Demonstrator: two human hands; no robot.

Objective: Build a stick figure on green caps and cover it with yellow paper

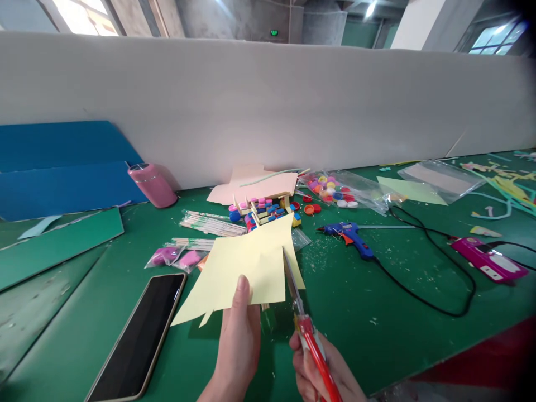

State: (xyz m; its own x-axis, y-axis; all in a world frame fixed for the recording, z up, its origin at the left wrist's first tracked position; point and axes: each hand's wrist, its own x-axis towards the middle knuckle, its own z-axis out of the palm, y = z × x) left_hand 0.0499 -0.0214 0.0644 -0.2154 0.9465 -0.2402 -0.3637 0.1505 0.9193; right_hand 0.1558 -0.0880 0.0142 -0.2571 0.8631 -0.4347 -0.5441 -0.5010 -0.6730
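Landmark for all positions: the black phone (140, 338), lying flat on the green table (402, 296).

Left hand (240, 346), right of the phone: closed on the lower edge of the pale yellow paper (251, 262), thumb on top, fingers beneath. The paper is held up to the right of the phone's far end, its lower left corner pointing toward it.

Right hand (324, 363), farther right of the phone than the left: closed around the red handles of the scissors (307, 329). The blades point away from the wearer, at the paper's right-hand part; they appear nearly together, though the gap is hard to judge.

Just beyond the phone's far end: small bags of coloured clay (165, 256). Farther beyond: wrapped sticks (213, 223) and a pink cylinder (153, 185), tilted.

Well right of the phone: a blue glue gun (349, 237), then a magenta power strip (488, 259). Beyond and right of the phone: a clear bag of coloured caps (330, 188). Left of and beyond the phone: blue boards (67, 187).
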